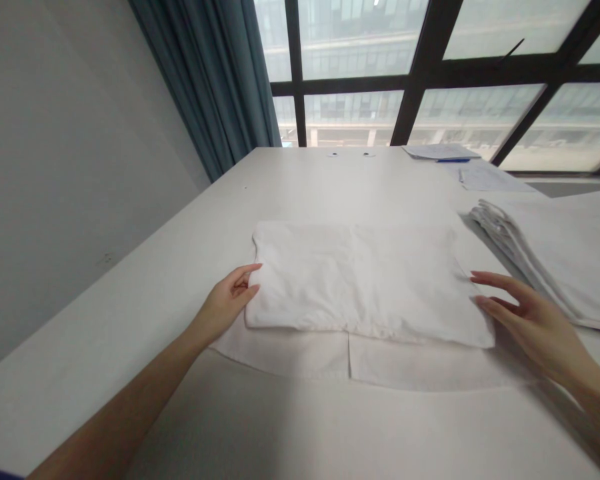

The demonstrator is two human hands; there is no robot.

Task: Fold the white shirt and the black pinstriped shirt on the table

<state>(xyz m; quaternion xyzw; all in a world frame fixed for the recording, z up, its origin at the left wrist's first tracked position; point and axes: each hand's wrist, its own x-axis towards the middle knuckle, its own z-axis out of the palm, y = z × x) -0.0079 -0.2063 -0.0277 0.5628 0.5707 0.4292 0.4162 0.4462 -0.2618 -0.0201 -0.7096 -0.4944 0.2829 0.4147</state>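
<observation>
A white cloth lies folded on the white table, its upper part laid over a lower layer whose curved hem, with a slit near the middle, shows at the front. At the cloth's left edge is my left hand, thumb and forefinger apart and touching the edge. My right hand is beside the right edge, its fingers spread and the fingertips at the fabric. Neither hand is closed on the cloth.
To the right on the white table lies a stack of folded white cloths. Papers and a blue pen are at the far right. Beyond are a teal curtain and windows; a grey wall stands left.
</observation>
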